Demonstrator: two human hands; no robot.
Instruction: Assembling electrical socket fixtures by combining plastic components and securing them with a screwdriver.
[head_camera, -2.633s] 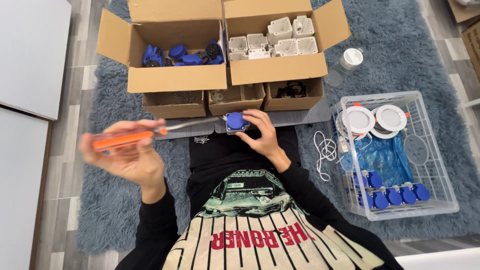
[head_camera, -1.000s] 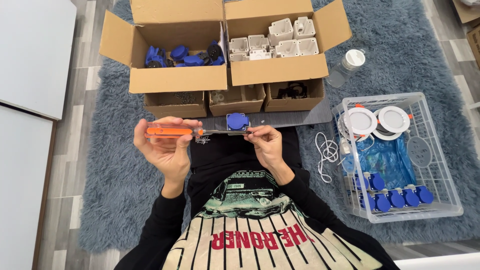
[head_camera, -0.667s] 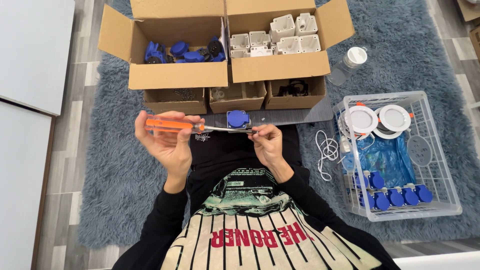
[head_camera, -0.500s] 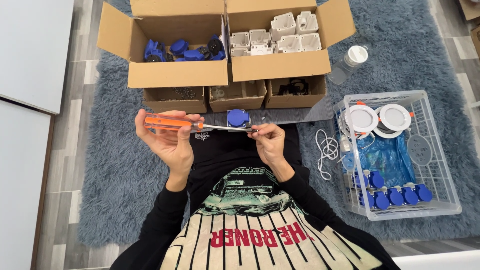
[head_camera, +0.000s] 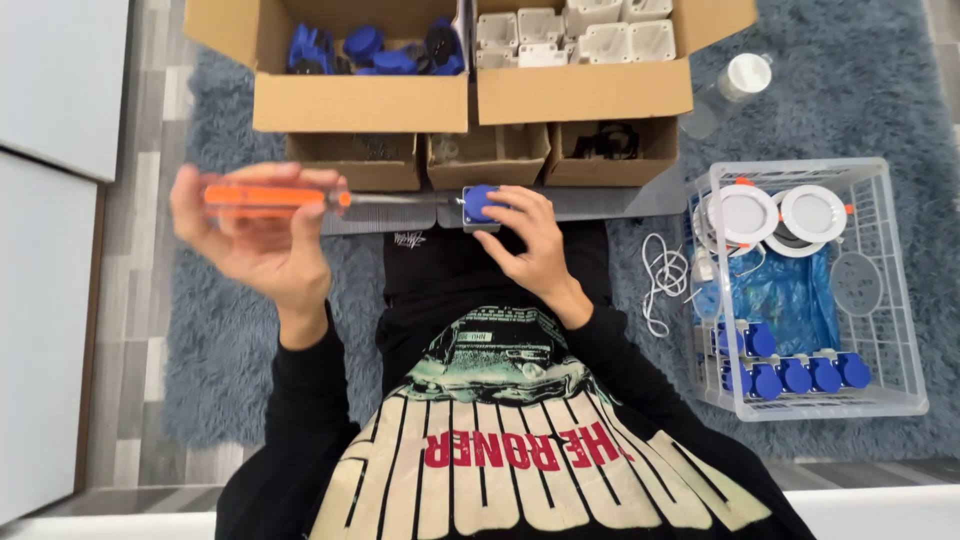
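The left hand (head_camera: 262, 235) is curled around an orange screwdriver (head_camera: 270, 197), tip at the blue socket (head_camera: 478, 203) pinched by the right hand (head_camera: 527, 238) before the boxes (head_camera: 360, 100).

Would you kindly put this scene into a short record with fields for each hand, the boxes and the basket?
Left hand: grips an orange-handled screwdriver, held level, shaft pointing at the blue part.
Right hand: holds a small blue part at the screwdriver's tip.
Cardboard boxes: left one holds blue parts, right one white housings; three smaller boxes stand in front.
Wire basket: on the right, with round white fittings, a blue bag and a row of blue parts.
Floor: grey-blue rug.
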